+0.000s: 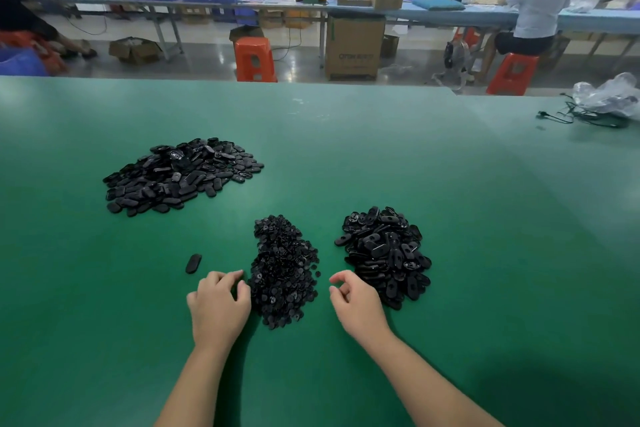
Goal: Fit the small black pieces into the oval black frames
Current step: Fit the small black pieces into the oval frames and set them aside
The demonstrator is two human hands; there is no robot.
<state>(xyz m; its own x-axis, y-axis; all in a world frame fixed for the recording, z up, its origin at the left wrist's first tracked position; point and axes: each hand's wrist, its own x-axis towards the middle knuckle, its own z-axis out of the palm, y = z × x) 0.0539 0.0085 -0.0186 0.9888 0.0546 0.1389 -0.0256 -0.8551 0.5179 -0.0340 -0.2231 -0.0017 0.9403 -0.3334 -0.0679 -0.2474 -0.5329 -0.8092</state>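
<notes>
Left hand: my left hand (219, 307) is hovering low over the green desk (346, 149) with its fingers loosely curled and nothing in them; its fingertips are sitting right at the left edge of the pile of small black pieces (284, 270).
Right hand: my right hand (356, 302) is also loosely curled and holding nothing that I can see, thumb and forefinger apart, lying between the two near piles.
Small pieces: they are heaped between my two hands, reaching away from me.
Oval frames: the pile of oval black frames (384, 253) is lying just beyond and to the right of my right hand, almost touching its knuckles.
Single oval part: one black oval part (193, 263) is lying alone just beyond my left hand.
Far pile: a bigger pile of black oval parts (180, 175) is sitting well beyond my left hand.
</notes>
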